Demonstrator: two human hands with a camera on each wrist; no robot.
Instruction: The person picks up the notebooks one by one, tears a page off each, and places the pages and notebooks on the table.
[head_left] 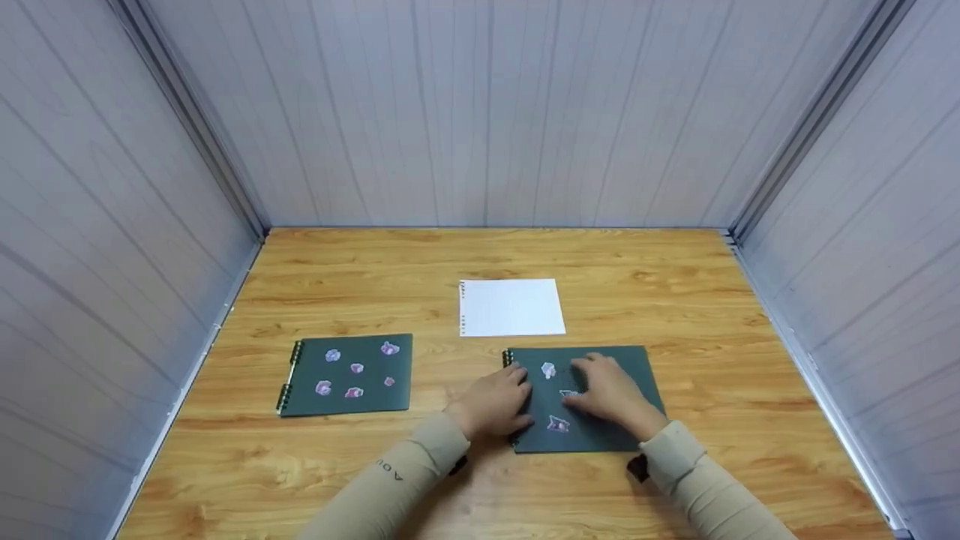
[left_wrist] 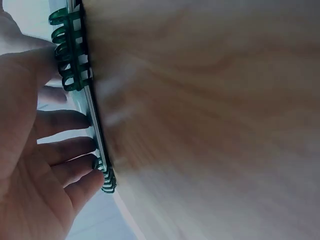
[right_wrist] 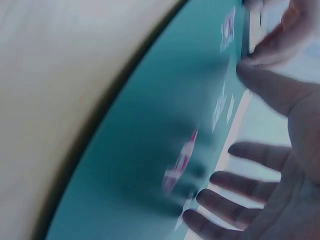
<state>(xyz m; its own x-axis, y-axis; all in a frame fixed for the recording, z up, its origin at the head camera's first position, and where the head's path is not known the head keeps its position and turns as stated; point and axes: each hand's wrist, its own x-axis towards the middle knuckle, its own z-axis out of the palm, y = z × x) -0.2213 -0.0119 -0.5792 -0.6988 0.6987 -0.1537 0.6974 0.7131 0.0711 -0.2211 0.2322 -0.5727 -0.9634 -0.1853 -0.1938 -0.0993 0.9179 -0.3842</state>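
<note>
the left hand (head_left: 491, 401) lies with its fingers relaxed and extended at the left edge of a dark green rectangular spiral-bound notebook (head_left: 536, 439), its fingertips at the green ring binding (left_wrist: 75, 55) and the thumb lying apart, nearer the person; it grips nothing. the right hand (head_left: 611, 394) is spread wide over the same notebook's cover, thumb and fingers well apart with nothing between them (whether the fingertips touch the cover, i cannot tell). the notebook lies flat on a yellow-brown wood-grain table (head_left: 360, 277), right of the middle.

three small pale purple cut-out stickers show on its cover from above: one near the top (head_left: 548, 370), one partly hidden by the right thumb (head_left: 568, 392), and one lower down (head_left: 558, 424). the right wrist view, rather blurred, shows a pink and white sticker (right_wrist: 180, 164) near the spread fingers.

well apart to the left lies a second dark green notebook with rings (head_left: 371, 401), bearing six purple and pink stickers. behind and between the two is a white rectangular sheet of paper (head_left: 514, 307), its left edge punched with holes. both arms wear beige sleeves (head_left: 405, 472), and pale grey panel walls (head_left: 480, 112) stand around the table.
</note>
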